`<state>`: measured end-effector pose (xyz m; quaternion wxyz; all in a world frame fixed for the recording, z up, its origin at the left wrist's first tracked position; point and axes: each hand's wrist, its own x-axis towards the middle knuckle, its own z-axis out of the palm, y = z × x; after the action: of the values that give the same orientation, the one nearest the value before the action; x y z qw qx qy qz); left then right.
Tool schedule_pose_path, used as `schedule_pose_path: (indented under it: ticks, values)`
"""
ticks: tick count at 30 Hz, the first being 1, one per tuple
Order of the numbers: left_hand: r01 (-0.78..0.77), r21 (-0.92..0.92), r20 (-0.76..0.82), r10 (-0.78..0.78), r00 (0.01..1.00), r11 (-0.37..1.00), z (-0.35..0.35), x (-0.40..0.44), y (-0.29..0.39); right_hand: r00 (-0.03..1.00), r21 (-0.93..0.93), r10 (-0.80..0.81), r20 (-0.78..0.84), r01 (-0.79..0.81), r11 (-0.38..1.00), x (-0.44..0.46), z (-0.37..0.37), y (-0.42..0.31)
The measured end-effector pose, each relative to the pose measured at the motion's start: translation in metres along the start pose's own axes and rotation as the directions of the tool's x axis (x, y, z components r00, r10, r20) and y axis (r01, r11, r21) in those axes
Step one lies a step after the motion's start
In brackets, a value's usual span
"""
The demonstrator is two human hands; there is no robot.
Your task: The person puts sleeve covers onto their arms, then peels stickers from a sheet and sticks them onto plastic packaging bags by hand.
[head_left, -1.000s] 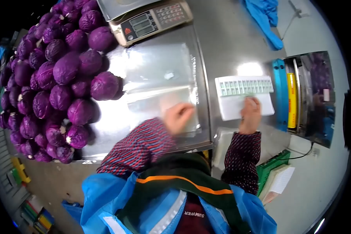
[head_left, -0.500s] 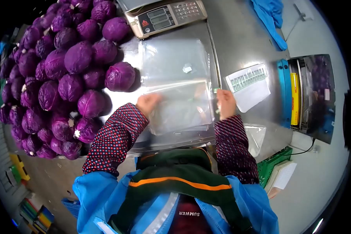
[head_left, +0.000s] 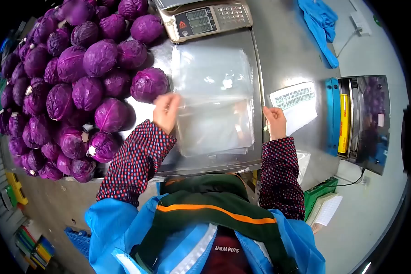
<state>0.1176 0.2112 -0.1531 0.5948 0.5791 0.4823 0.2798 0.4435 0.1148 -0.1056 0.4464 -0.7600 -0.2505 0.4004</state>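
Clear plastic bags (head_left: pixel 214 123) lie in a flat stack on the metal table. My left hand (head_left: pixel 166 111) is at the stack's left edge, beside the nearest purple cabbage (head_left: pixel 149 85); its fingers are bent together, and what they hold, if anything, is too small to tell. Right of the stack, my right hand (head_left: pixel 275 122) is closed in a pinch, with a tiny pale-green piece at its fingers, probably a label. Beyond it lies a white sheet (head_left: pixel 301 114) with rows of green-printed labels (head_left: pixel 294 97).
A big heap of purple cabbages (head_left: pixel 73 102) fills the left side. A scale (head_left: pixel 205 20) stands at the back. On the right are a blue-edged device (head_left: pixel 333 116) with a yellow strip (head_left: pixel 344 123), a blue cloth (head_left: pixel 319 27) and a green crate (head_left: pixel 317 192).
My left hand has gone from over the bags to their left edge and up beside the cabbage. My right hand has left the label sheet and come nearer the bags. The view has shifted.
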Motion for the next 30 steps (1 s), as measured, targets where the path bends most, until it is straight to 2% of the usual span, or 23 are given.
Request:
schedule_pose_path:
  ticks: [1,2,3,4,5,6,7,9,10,11,12,13,16,17,18,19,20,21,23,25,28,30]
  values:
    - [-0.177,0.131,-0.031,0.183,0.983,0.975,-0.001,-0.009,0.013,0.997,0.063,0.034,0.065,-0.038,0.997,-0.007,0.006,-0.011]
    - [-0.34,0.257,-0.037,0.361,0.932,0.905,0.001,-0.021,0.024,0.989,0.044,0.055,0.136,-0.061,0.997,-0.01,0.024,-0.007]
    - [-0.485,0.376,-0.029,0.533,0.846,0.79,0.003,-0.026,0.03,0.975,0.02,0.065,0.212,-0.071,0.997,-0.01,0.046,-0.004]
    - [-0.691,0.416,0.448,0.528,0.722,0.591,0.006,-0.016,0.012,0.971,-0.021,0.111,0.211,-0.109,0.994,-0.009,0.067,0.008]
    - [-0.701,0.482,0.452,0.537,0.712,0.525,0.014,-0.032,0.012,0.966,-0.059,0.153,0.21,-0.143,0.988,-0.003,0.083,0.03]
    - [-0.701,0.508,0.495,0.497,0.713,0.5,0.013,-0.032,0.001,0.971,-0.247,-0.16,0.176,0.201,0.948,0.012,0.084,0.064]
    - [-0.704,0.528,0.54,0.452,0.71,0.476,0.012,-0.028,-0.011,0.933,-0.411,-0.321,0.163,0.36,0.837,0.013,0.077,0.056]
    - [-0.66,0.452,0.561,0.384,0.733,0.601,0.01,-0.009,-0.033,0.785,-0.706,-0.582,0.214,0.536,0.463,0.005,0.054,0.038]
    - [-0.617,0.405,0.562,0.349,0.75,0.674,0.014,-0.004,-0.041,0.91,-0.658,-0.396,0.12,0.371,0.655,0.01,0.04,0.043]
    - [-0.616,0.308,0.561,0.384,0.733,0.725,0.013,0.002,-0.035,0.971,-0.462,-0.231,0.058,0.232,0.856,0.009,0.035,0.032]
    - [-0.578,0.334,0.605,0.3,0.737,0.745,0.012,0.006,-0.032,0.998,-0.222,-0.048,0.037,0.055,0.973,0.008,0.031,0.018]
    - [-0.54,0.365,0.651,0.206,0.731,0.759,0.01,0.007,-0.025,0.988,0.04,0.144,0.062,-0.146,0.988,0.004,0.03,0.005]
    - [-0.632,0.482,0.629,0.262,0.732,0.607,0.01,-0.011,-0.008,0.973,0.144,0.039,0.227,-0.073,0.987,-0.003,0.038,0.003]
    - [-0.609,0.487,0.614,0.25,0.748,0.626,0.009,-0.015,-0.012,0.965,0.186,-0.002,0.263,-0.049,0.981,-0.004,0.04,0.005]
    - [-0.587,0.491,0.596,0.242,0.765,0.644,0.01,-0.018,-0.017,0.98,0.21,-0.001,0.199,-0.042,0.977,-0.003,0.039,0.003]
    - [-0.565,0.494,0.576,0.238,0.782,0.661,0.009,-0.018,-0.02,0.978,0.289,0.015,0.206,-0.076,0.954,-0.005,0.038,-0.002]
    - [-0.546,0.491,0.631,0.155,0.76,0.679,0.006,-0.018,-0.012,0.976,0.365,0.031,0.215,-0.11,0.925,-0.01,0.035,-0.011]
    - [-0.544,0.423,0.58,0.244,0.777,0.725,0.01,-0.02,-0.002,0.973,0.437,0.045,0.225,-0.142,0.888,-0.015,0.033,-0.02]
    - [-0.545,0.27,0.445,0.399,0.802,0.794,0.032,-0.026,0.034,0.956,0.463,0.05,0.288,-0.185,0.867,-0.025,0.032,-0.039]
    - [-0.493,0.158,0.344,0.421,0.84,0.855,0.056,-0.022,0.079,0.936,0.479,0.045,0.349,-0.219,0.85,-0.038,0.04,-0.051]
    - [-0.591,0.055,0.122,0.582,0.804,0.805,0.094,-0.009,0.088,0.928,0.505,0.015,0.372,-0.216,0.836,-0.046,0.049,-0.051]
    - [-0.581,0.051,0.104,0.574,0.812,0.812,0.098,-0.006,0.077,0.937,0.493,0.044,0.346,-0.222,0.842,-0.054,0.051,-0.062]
